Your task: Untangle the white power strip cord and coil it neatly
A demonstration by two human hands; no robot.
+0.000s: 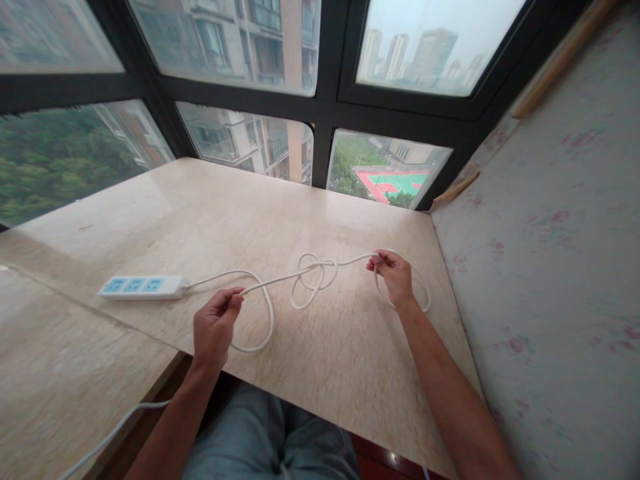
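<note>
A white power strip (143,287) with blue sockets lies on the marble sill (210,207) at the left. Its white cable (280,279) runs right across the sill and forms a loose knot (315,277) in the middle. My left hand (216,325) pinches the cable left of the knot, beside a hanging loop. On the other side of the knot, my right hand (395,275) is closed on the cable, with more cable curling behind it. The cable is lifted slightly between both hands.
Dark-framed windows (325,100) stand along the sill's far edge. A wall with flowered paper (550,233) closes the right side. A second marble surface (65,380) lies lower left, with another stretch of white cable (110,437) passing under it. My legs show below the sill's edge.
</note>
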